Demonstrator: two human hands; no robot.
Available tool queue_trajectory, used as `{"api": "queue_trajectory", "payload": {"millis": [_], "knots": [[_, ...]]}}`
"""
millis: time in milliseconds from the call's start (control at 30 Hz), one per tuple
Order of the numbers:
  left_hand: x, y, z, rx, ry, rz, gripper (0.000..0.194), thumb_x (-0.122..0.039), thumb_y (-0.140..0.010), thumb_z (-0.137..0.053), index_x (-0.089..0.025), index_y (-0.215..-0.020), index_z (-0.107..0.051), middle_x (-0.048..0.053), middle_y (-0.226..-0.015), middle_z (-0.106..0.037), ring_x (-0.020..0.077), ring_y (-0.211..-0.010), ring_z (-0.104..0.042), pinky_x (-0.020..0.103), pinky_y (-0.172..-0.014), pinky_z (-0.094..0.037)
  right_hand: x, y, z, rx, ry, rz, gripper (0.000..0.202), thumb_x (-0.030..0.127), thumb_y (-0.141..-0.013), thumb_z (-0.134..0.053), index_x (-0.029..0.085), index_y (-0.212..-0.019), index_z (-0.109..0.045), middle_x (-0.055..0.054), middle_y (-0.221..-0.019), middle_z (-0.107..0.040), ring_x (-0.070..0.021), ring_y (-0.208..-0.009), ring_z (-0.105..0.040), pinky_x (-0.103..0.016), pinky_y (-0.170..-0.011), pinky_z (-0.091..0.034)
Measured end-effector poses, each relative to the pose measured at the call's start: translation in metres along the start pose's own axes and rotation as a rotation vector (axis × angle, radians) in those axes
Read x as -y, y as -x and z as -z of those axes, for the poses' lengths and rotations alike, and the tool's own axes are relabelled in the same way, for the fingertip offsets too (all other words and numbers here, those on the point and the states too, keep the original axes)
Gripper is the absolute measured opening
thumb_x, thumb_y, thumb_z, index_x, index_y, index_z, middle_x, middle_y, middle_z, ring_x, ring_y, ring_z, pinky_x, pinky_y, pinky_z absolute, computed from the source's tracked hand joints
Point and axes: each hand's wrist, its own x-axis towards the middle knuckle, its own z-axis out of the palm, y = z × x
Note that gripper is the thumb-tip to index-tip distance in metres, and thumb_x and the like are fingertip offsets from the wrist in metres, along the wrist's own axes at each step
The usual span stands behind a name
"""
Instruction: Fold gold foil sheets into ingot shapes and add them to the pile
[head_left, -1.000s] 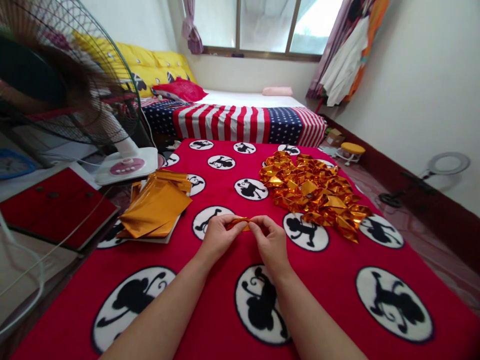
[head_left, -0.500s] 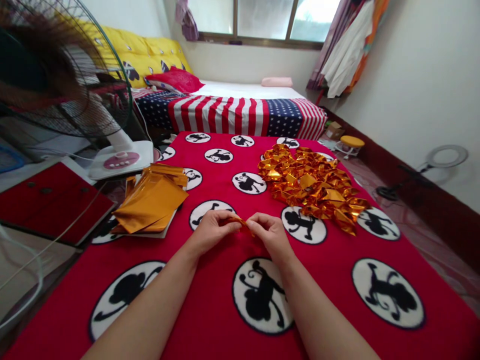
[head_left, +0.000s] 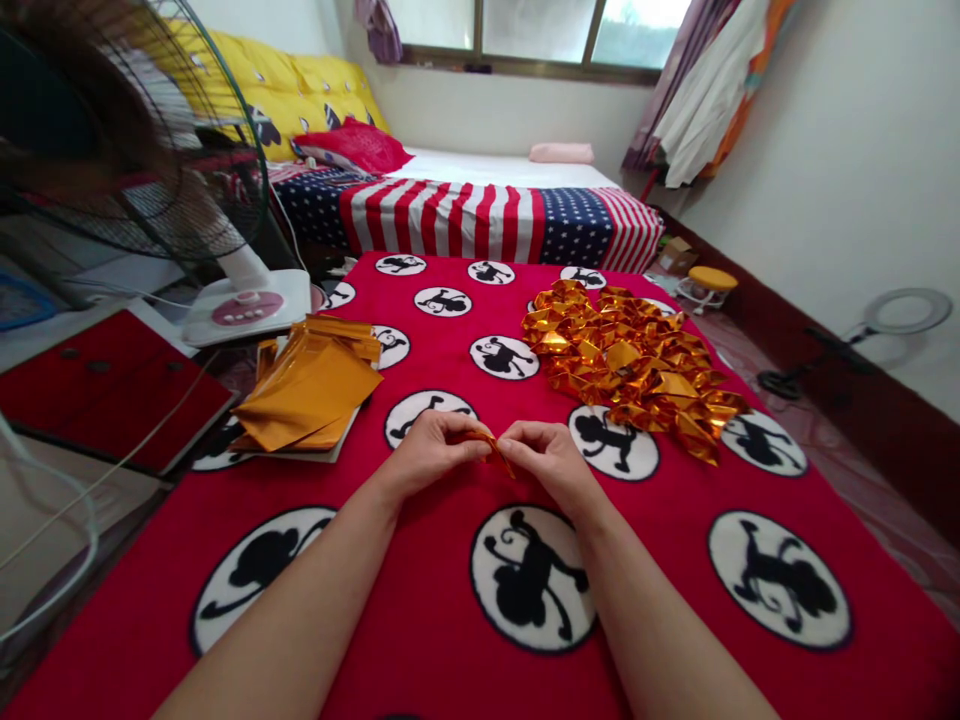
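Observation:
Over the middle of the red blanket (head_left: pixel 420 600), a small folded piece of gold foil paper (head_left: pixel 501 456) is between my two hands. My left hand (head_left: pixel 435 447) pinches its left part between thumb and fingers. The fingertips of my right hand (head_left: pixel 541 450) are closed at its right edge. Much of the piece is hidden by the fingers. Left of my hands lies a stack of flat gold foil paper sheets (head_left: pixel 311 392). A heap of folded gold foil pieces (head_left: pixel 622 358) rests to the right, beyond my right hand.
A fan (head_left: pixel 247 305) stands at the left beside a dark red panel (head_left: pixel 112 390). Behind the blanket is a bed (head_left: pixel 457 215) with a red pillow (head_left: pixel 352 148). At the right are a yellow stool (head_left: pixel 712 279) and a ring light (head_left: pixel 907 310).
The foil piece now shows a narrow end pointing down toward me between the hands. My fingers have shifted slightly on it. The whole view has moved a little.

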Motion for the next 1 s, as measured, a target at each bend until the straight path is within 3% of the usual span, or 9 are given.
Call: {"api": "queue_trajectory", "payload": {"millis": [400,567,733,1000], "knots": [[-0.001,0.001,-0.001,-0.055,-0.115,-0.057,0.022,-0.032,-0.074,-0.072,-0.012,-0.079,-0.076,0.007,-0.075,-0.073,0.0156,-0.068,-0.064,0.022,-0.063,-0.048,-0.004,0.000,-0.011,-0.106,0.139,0.048,0.024,0.036,-0.076,-0.066,0.015,-0.064,-0.064,0.001,-0.057,-0.057,-0.0092,-0.051,-0.045,-0.021,-0.048,-0.032],[0.003,-0.001,-0.007,-0.196,-0.063,-0.060,0.023,-0.035,-0.073,-0.073,-0.013,-0.078,-0.075,0.007,-0.077,-0.074,0.0164,-0.071,-0.065,0.024,-0.067,-0.050,-0.006,-0.001,-0.015,-0.170,0.120,0.100,0.026,0.039,-0.081,-0.062,0.016,-0.068,-0.065,0.001,-0.058,-0.058,-0.0107,-0.054,-0.048,-0.022,-0.051,-0.036],[0.001,-0.002,-0.013,-0.313,0.125,0.013,0.029,-0.040,-0.069,-0.076,-0.013,-0.076,-0.070,0.003,-0.071,-0.070,0.0132,-0.062,-0.062,0.022,-0.060,-0.049,-0.007,0.000,-0.021,-0.208,0.140,0.124,0.016,0.032,-0.076,-0.070,0.017,-0.081,-0.068,-0.002,-0.073,-0.067,-0.0142,-0.063,-0.057,-0.024,-0.060,-0.044],[0.004,-0.001,-0.011,-0.202,0.079,-0.036,0.025,-0.037,-0.074,-0.072,-0.013,-0.082,-0.070,0.004,-0.078,-0.069,0.0143,-0.070,-0.064,0.024,-0.067,-0.052,-0.011,0.000,-0.018,-0.214,0.200,0.166,0.018,0.029,-0.082,-0.060,0.017,-0.072,-0.067,-0.001,-0.066,-0.062,-0.0137,-0.061,-0.052,-0.024,-0.058,-0.040]]}}
